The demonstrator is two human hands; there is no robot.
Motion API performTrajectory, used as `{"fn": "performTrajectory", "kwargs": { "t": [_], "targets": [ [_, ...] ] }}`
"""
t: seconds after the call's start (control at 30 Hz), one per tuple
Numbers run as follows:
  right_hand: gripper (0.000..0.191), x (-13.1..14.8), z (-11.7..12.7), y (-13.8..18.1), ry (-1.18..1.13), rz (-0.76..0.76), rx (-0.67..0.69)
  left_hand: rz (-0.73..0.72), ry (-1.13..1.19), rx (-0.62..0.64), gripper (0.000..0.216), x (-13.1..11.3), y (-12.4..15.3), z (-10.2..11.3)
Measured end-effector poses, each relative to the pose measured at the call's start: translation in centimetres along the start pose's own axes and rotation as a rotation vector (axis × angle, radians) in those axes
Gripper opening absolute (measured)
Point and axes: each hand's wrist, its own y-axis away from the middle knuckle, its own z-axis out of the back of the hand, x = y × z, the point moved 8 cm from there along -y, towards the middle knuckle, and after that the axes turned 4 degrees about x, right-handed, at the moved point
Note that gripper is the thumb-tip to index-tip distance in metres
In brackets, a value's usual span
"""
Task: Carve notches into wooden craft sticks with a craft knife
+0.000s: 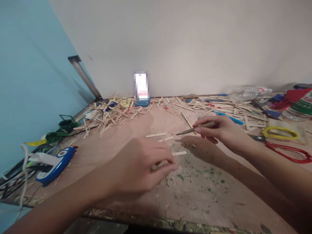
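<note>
My right hand [216, 130] pinches a slim brown pen-like tool [195, 129], its dark tip pointing left just above the table. Curled low over the table, my left hand [146, 165] has thumb and fingers drawn together; a pale bit shows between them, too unclear to name. One wooden craft stick [179, 153] pokes out beyond its fingers. Two more sticks lie just past that hand: a whole-looking stick [156, 135] and a shorter-looking stick [166, 139]. Behind the tool lies a stick with dark markings [187, 121], partly covered by my right hand.
Heaps of craft sticks [114, 113] line the wall, with a lit phone [141, 86] propped there. Scissors with red and yellow handles [287, 152] and plastic bottles [251, 93] are at right. A blue-and-white device [56, 165] and cables are at left. Green flecks dot the tabletop [195, 201].
</note>
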Motion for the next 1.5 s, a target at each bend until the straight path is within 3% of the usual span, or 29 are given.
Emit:
{"fn": "performTrajectory", "kwargs": {
  "t": [0.17, 0.27, 0.4, 0.87, 1.07, 1.27, 1.37, 1.5],
  "targets": [
    [0.065, 2.2, 1.5, 1.0, -0.048, 0.049, -0.094, 0.110, -0.146, 0.092, 0.018, 6.3, -0.3, -4.2],
    [0.063, 2.8, 1.0, 1.5, 0.006, 0.066, -0.045, 0.107, -0.127, 0.127, 0.015, 7.4, 0.1, -5.9],
    [0.061, 2.9, -0.3, 1.6, 0.086, 0.077, 0.035, 0.081, -0.078, 0.140, 0.021, 7.2, 0.4, -6.5],
    [0.061, 1.7, -2.5, 1.4, 0.165, 0.009, 0.157, -0.066, 0.009, 0.028, 0.019, 6.0, 0.3, -5.7],
    [0.063, 2.0, -2.6, 2.0, 0.201, 0.014, 0.108, -0.029, 0.011, -0.096, 0.023, 6.3, 0.6, -4.9],
    [0.070, 2.3, -2.9, 2.4, 0.226, 0.039, 0.078, 0.095, 0.002, -0.296, 0.022, 7.4, 0.9, -2.2],
    [0.073, 2.5, -3.0, 2.3, 0.240, 0.035, 0.067, 0.141, -0.010, -0.318, 0.022, 8.0, 1.1, -1.4],
    [0.076, 2.5, -3.1, 2.2, 0.247, 0.028, 0.066, 0.140, 0.013, -0.284, 0.023, 8.2, 1.2, -2.2]
  ]
}}
